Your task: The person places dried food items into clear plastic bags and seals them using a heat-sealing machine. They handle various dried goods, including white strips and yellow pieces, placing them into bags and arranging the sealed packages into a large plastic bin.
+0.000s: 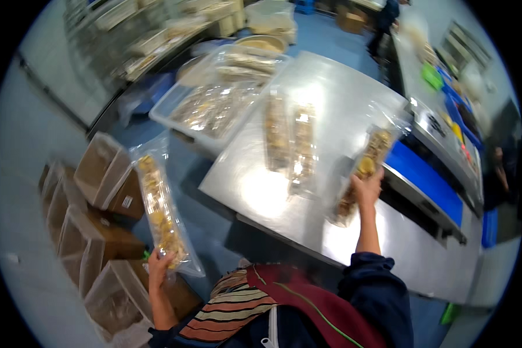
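My left hand [159,267] is closed on the lower end of a long clear plastic pack [159,211] filled with pale and yellow dried pieces. It holds this pack out to the left, off the table and near the cartons. My right hand [368,188] grips a second long clear pack [377,148] around its middle, over the right part of the steel table [255,180]. Two similar packs, a blurred one [276,130] and a shiny one [303,139], lie side by side on the table between my hands. What the pieces are I cannot make out.
A translucent tub [174,119] full of packs stands at the table's far left. Several open cartons [113,174] with plastic liners line the floor at left. A blue conveyor belt [426,180] adjoins the table at right. A person [384,26] stands in the far right.
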The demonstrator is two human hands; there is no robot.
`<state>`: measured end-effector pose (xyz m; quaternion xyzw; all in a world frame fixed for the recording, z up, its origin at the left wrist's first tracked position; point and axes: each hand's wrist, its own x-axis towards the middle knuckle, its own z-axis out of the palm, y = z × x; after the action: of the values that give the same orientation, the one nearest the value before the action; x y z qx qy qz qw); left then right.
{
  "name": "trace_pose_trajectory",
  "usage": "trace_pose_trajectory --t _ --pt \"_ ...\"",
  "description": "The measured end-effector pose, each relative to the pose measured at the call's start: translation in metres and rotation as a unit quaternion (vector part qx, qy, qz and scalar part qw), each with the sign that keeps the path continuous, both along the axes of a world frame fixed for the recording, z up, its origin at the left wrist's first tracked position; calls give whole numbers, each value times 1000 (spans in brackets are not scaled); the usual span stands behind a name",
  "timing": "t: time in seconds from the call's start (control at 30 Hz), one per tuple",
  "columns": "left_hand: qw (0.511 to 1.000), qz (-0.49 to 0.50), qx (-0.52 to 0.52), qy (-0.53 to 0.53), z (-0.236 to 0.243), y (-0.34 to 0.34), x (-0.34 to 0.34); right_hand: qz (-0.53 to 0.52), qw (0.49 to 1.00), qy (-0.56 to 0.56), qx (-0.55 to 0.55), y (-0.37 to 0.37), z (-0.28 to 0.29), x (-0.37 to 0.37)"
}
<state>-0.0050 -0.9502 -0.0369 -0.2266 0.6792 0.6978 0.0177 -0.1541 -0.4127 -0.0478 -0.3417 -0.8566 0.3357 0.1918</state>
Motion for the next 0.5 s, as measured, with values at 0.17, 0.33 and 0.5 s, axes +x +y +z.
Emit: trace_pose_trajectory --t 0.17,0.33,0.5 --pt "1000 -2 29 5 -1 -49 -48 -61 994 92 8 -2 -72 -12" --pt "992 -44 112 46 15 -42 -184 -54 975 212 -25 19 -87 -15" --pt "992 -122 -5 23 -7 -36 -348 11 961 220 -169 -44 -21 -37"
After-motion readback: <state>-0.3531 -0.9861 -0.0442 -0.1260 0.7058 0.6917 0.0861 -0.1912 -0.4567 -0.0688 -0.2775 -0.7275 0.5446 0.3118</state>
